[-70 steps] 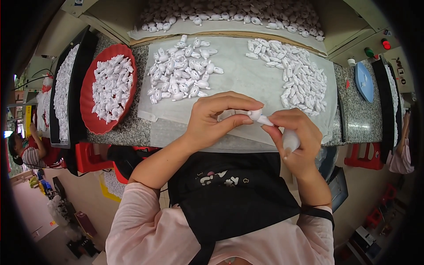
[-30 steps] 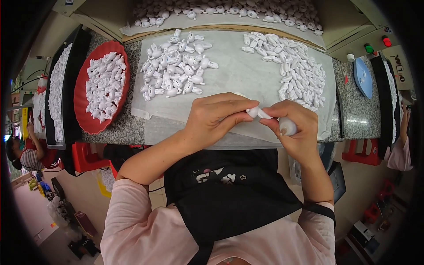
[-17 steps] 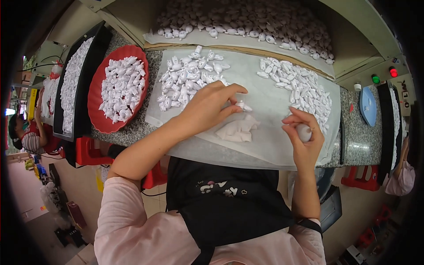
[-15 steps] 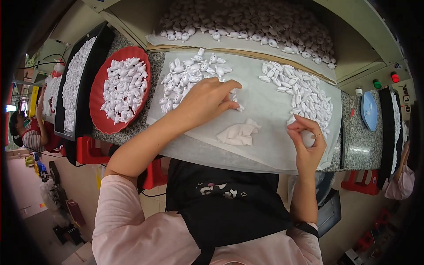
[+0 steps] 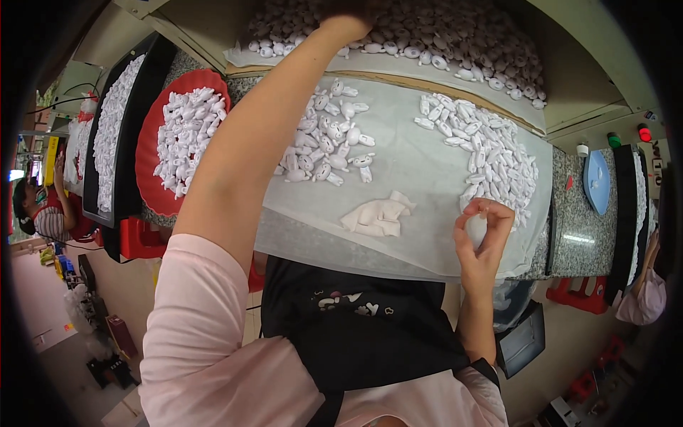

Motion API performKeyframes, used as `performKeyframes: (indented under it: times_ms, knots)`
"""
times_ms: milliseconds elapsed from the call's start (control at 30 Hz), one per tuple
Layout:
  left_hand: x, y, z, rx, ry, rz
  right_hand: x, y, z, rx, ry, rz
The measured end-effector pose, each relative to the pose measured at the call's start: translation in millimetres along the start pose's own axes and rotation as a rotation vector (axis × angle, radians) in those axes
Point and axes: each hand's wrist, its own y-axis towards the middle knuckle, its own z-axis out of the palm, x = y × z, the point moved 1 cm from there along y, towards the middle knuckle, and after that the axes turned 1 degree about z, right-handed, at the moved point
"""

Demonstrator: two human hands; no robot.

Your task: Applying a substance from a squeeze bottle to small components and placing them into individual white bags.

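Note:
My left hand [image 5: 348, 23] reaches up to the far bin among many white figures with round heads [image 5: 427, 50]; its fingers are lost in shadow at the picture's top edge. Low on the right of the white sheet [image 5: 427, 167], my right hand [image 5: 487, 231] is curled, thumb and fingers around a rounded white piece [image 5: 476, 226]. Just beyond it lies a pile of slim white figure parts [image 5: 494, 153]. White rabbit figures with printed faces [image 5: 327, 135] lie on the sheet's left, partly hidden by my left forearm. Between them rests a crumpled white cloth [image 5: 379, 215].
At the left stand a red scalloped tray [image 5: 153, 174] of white figures and a black tray [image 5: 135, 128] filled with white pieces. A blue dish [image 5: 596, 183] sits on the granite counter [image 5: 576, 228] at right. Another person [image 5: 53, 206] works at far left.
My left hand has moved from the sheet up to the far bin. A rabbit figure now lies at the near edge of the left group. My right hand has shifted slightly left.

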Motion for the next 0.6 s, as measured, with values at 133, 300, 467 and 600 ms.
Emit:
performKeyframes:
  times_ms: [133, 300, 467, 600]
  knots:
    - [-35, -65, -48, 0.137, -1.044, -0.084, 1, -7, -6, 0.053, 0.223, -0.073]
    - [-66, -164, -76, 0.417, -1.723, -0.222, 31, -13, -4, 0.026, 0.355, 0.093]
    - [-87, -219, -72, 0.391, -1.92, -0.314, 44, -16, -9, -0.025, 0.477, 0.045]
    - [-98, -238, -68, 0.382, -2.046, -0.326, 50, -13, -9, -0.136, 0.62, -0.048]
